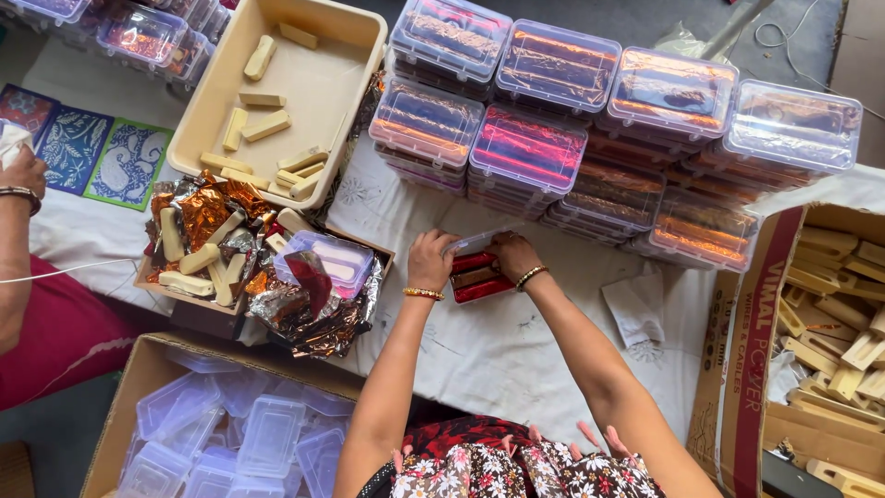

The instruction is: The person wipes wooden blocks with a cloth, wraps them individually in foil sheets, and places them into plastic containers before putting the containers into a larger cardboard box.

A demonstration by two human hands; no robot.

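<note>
White cloth [498, 350] covers the work surface. Stacks of filled clear boxes [590, 120] sit along its far edge; beige tray [304, 92] of pale bars far left; cardboard carton [184, 387] of empty clear boxes near left. Centre: small clear box [477, 274] with red foil-wrapped pieces, lying on the cloth. Left hand [430, 261] and right hand [513, 252] grip its ends, fingers curled closed over the lid
</note>
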